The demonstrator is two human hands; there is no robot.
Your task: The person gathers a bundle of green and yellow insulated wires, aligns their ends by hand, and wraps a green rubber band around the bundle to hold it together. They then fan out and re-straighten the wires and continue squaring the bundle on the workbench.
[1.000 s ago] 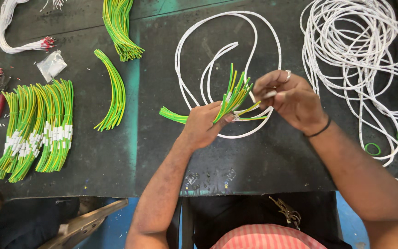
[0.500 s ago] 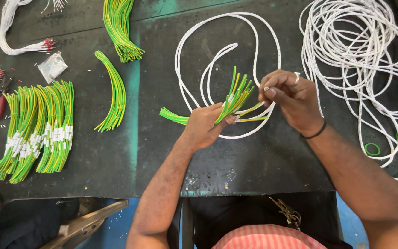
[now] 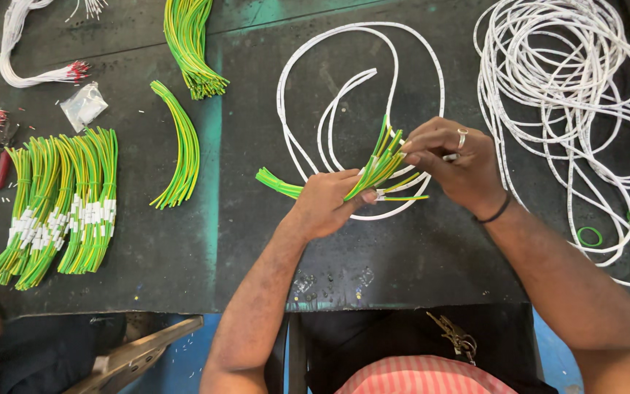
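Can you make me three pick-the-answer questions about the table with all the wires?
1. Where is the big tangle of white cord? A far right of the table B under the left hand C on the floor
2. What colour are the wires in the left hand? A red B green and yellow C blue
3. What is the right hand doing? A lying flat B pinching the wire bundle C holding pliers

A: it fills the table's right side.
B: the wires are striped green and yellow.
B: its fingers close at the bundle's tips.
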